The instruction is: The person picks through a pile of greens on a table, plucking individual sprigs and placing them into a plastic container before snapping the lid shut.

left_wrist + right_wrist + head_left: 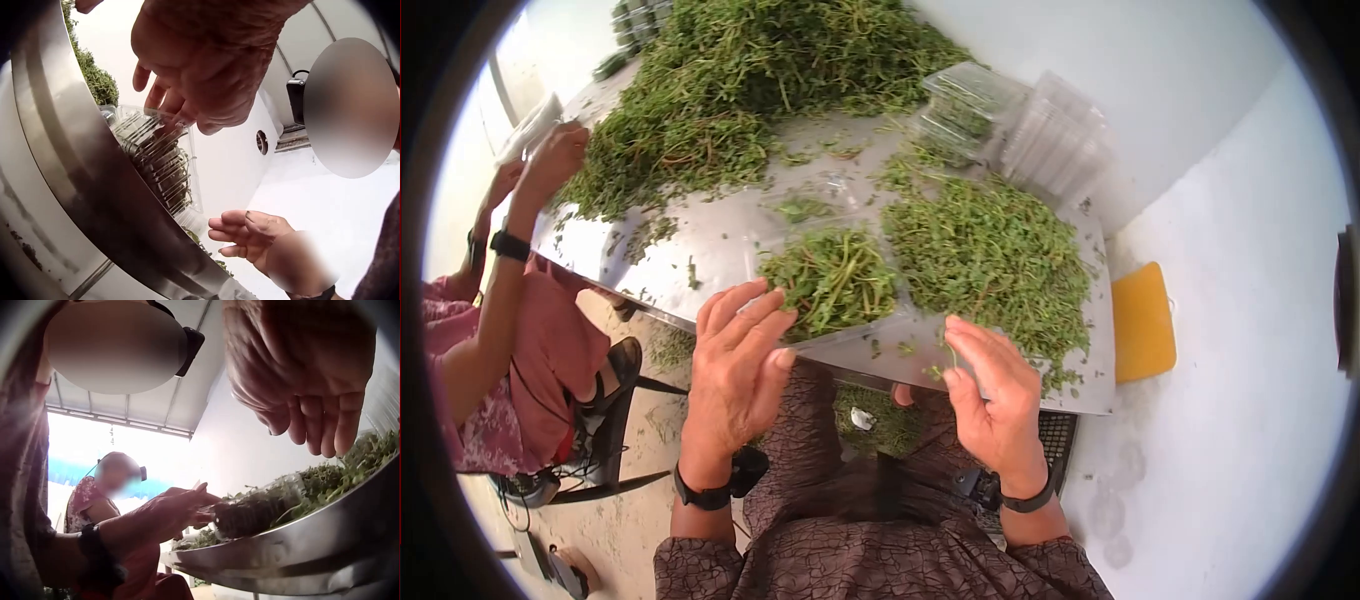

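Note:
A clear plastic clamshell box filled with leafy green sprigs sits at the table's front edge, its lid folded back behind it. My left hand is at the box's left side with fingers extended, fingertips right at its wall; in the right wrist view, the left thumb points up beside the box. My right hand hovers by the table's front edge, right of the box, palm inward and fingers nearly straight. A small green sprig shows by its thumb and fingertips.
Loose greens lie right of the box, and a larger heap covers the back of the metal table. Stacked clear boxes stand at back right. Another person's arm is at the left; a yellow board is at the right.

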Motion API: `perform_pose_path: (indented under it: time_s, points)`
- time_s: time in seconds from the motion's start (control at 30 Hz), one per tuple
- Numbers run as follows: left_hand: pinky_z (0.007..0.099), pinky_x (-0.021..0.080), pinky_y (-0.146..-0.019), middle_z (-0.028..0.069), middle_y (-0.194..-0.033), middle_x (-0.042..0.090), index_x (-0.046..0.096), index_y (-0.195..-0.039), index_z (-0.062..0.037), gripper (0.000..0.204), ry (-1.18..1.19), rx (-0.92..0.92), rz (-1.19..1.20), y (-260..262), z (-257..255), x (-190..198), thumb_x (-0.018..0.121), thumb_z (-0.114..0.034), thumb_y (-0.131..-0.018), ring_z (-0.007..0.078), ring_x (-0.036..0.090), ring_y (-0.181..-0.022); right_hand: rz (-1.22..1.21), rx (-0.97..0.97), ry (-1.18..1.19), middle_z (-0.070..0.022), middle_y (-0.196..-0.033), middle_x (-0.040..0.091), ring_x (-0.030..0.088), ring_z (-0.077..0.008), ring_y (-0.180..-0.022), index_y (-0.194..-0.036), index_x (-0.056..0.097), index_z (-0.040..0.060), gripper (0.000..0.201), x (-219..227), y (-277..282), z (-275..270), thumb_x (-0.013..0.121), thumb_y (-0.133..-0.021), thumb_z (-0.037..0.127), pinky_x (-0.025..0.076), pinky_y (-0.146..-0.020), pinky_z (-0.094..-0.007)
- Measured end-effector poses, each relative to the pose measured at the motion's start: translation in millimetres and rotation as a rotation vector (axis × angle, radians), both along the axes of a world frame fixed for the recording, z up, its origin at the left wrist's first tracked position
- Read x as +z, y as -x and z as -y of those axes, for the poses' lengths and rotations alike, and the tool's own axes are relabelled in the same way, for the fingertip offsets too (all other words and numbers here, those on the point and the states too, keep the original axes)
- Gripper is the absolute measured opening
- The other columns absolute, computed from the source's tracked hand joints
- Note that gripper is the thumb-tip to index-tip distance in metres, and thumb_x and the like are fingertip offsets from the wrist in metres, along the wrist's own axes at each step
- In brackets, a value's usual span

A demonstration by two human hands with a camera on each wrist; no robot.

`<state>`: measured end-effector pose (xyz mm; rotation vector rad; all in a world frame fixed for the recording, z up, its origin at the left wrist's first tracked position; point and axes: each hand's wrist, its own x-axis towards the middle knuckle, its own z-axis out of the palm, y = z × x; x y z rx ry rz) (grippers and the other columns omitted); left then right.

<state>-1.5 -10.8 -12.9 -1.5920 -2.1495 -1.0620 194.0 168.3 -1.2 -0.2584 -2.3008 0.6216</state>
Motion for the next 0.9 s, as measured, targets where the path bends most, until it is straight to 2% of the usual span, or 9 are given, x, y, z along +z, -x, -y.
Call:
perform_pose_path:
  time_s: [0.1, 0.23, 0.3, 0.4, 0.53, 0.6, 0.67, 0.8, 0.9]
  points:
    - [0.0521, 0.037, -0.105, 0.0185, -0.117, 0.066, 0.068, -0.105, 0.0039, 0.040, 0.026, 0.034, -0.028, -2, -3, -2, 0.048, -0.030, -0.100, 0.0373, 0.054, -0.122, -0.007, -0.143, 0.034, -0.0216, -0.109, 0.068, 0.068, -0.0361, -0.094, -0.109, 0.065, -0.0038, 0.028, 3, -7, -13, 0.068, -0.081, 0.000, 0.056, -0.078, -0.0403]
    - [0.0511, 0.037, -0.106, 0.0176, -0.123, 0.064, 0.068, -0.108, 0.0028, 0.033, 0.032, 0.033, -0.014, -2, -2, -5, 0.052, -0.024, -0.098, 0.0365, 0.053, -0.124, 0.051, -0.296, -0.020, -0.0226, -0.108, 0.068, 0.067, -0.0378, -0.094, -0.106, 0.066, -0.0035, 0.028, 13, -13, -30, 0.069, -0.079, 0.000, 0.055, -0.080, -0.0405]
    - [0.0496, 0.036, -0.106, 0.0196, -0.126, 0.061, 0.066, -0.106, 0.0027, 0.029, -0.113, 0.058, -0.037, -4, -1, -8, 0.065, -0.006, -0.079, 0.0375, 0.053, -0.124, 0.099, -0.299, -0.062, -0.0226, -0.108, 0.068, 0.066, -0.0382, -0.094, -0.107, 0.066, -0.0030, 0.030, 18, -11, -35, 0.069, -0.078, -0.001, 0.055, -0.081, -0.0408]
    - [0.0489, 0.037, -0.105, 0.0197, -0.135, 0.056, 0.067, -0.107, 0.0000, 0.035, -0.117, 0.087, -0.023, -7, 2, -11, 0.069, -0.001, -0.072, 0.0384, 0.052, -0.125, 0.192, -0.281, -0.223, -0.0232, -0.113, 0.065, 0.065, -0.0383, -0.097, -0.110, 0.066, -0.0016, 0.034, 25, -7, -43, 0.067, -0.076, -0.002, 0.054, -0.081, -0.0414]
    - [0.0490, 0.040, -0.105, 0.0155, -0.143, 0.051, 0.068, -0.111, -0.0056, 0.040, -0.075, 0.067, 0.028, -11, 4, -11, 0.069, 0.003, -0.072, 0.0378, 0.048, -0.129, 0.319, -0.258, -0.296, -0.0238, -0.110, 0.063, 0.065, -0.0373, -0.091, -0.106, 0.066, -0.0008, 0.029, 23, 6, -55, 0.065, -0.077, -0.001, 0.053, -0.074, -0.0436]
    - [0.0481, 0.041, -0.103, 0.0161, -0.142, 0.051, 0.068, -0.104, -0.0062, 0.035, -0.048, 0.055, -0.024, -11, 4, -10, 0.070, 0.005, -0.070, 0.0372, 0.048, -0.129, 0.379, -0.254, -0.327, -0.0238, -0.107, 0.062, 0.065, -0.0368, -0.088, -0.104, 0.066, -0.0005, 0.027, 20, 12, -62, 0.064, -0.077, -0.001, 0.053, -0.072, -0.0441]
    - [0.0479, 0.041, -0.102, 0.0164, -0.141, 0.052, 0.068, -0.101, -0.0052, 0.033, -0.065, 0.069, -0.049, -9, 2, -13, 0.069, 0.007, -0.070, 0.0373, 0.049, -0.129, 0.442, -0.287, -0.396, -0.0218, -0.094, 0.062, 0.064, -0.0361, -0.080, -0.095, 0.067, -0.0002, 0.020, 12, 18, -71, 0.064, -0.075, -0.002, 0.052, -0.068, -0.0445]
    - [0.0473, 0.042, -0.101, 0.0165, -0.138, 0.054, 0.066, -0.094, -0.0031, 0.027, -0.100, 0.084, -0.092, -5, 4, -12, 0.067, 0.010, -0.071, 0.0375, 0.051, -0.126, 0.441, -0.288, -0.383, -0.0177, -0.087, 0.063, 0.064, -0.0347, -0.076, -0.087, 0.069, 0.0010, 0.013, 13, 16, -83, 0.063, -0.075, -0.001, 0.052, -0.066, -0.0430]
    - [0.0473, 0.041, -0.101, 0.0190, -0.133, 0.057, 0.068, -0.090, -0.0026, 0.022, -0.142, 0.110, -0.086, -3, 5, -13, 0.070, 0.005, -0.070, 0.0376, 0.054, -0.123, 0.289, -0.307, -0.356, -0.0148, -0.081, 0.065, 0.065, -0.0339, -0.074, -0.084, 0.070, 0.0020, 0.010, 28, 12, -81, 0.063, -0.077, 0.000, 0.052, -0.066, -0.0413]
